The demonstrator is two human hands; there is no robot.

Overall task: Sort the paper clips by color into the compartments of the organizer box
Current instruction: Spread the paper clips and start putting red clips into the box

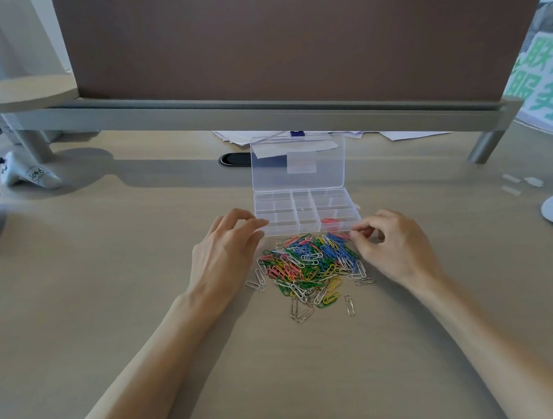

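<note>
Nearest to me, a heap of paper clips [309, 266] lies on the desk [141, 269], with green, blue, yellow, pink and silver all mixed. It spreads to the left of the right hand's pinch and a little nearer to the person. The right hand [394, 246] has its fingers curled. Thumb and forefinger are closed at the far right edge of the heap on what seems to be a pink clip [348, 235]; it is very small, so I am not fully sure. Across the heap from this pinch, the left hand [228, 246] is relaxed and holds nothing, and its straight fingers touch the near left corner of the box [286, 230]. This clear box stands just beyond the pinch, with its lid [298, 161] opened up behind. The compartment closest to the pinch already holds a few pink clips [330, 221]; the others look empty. I judge that the pink sorting is in hand, at an early stage. Next, the clip must come free of its neighbours and go over the low wall into that same compartment.
</note>
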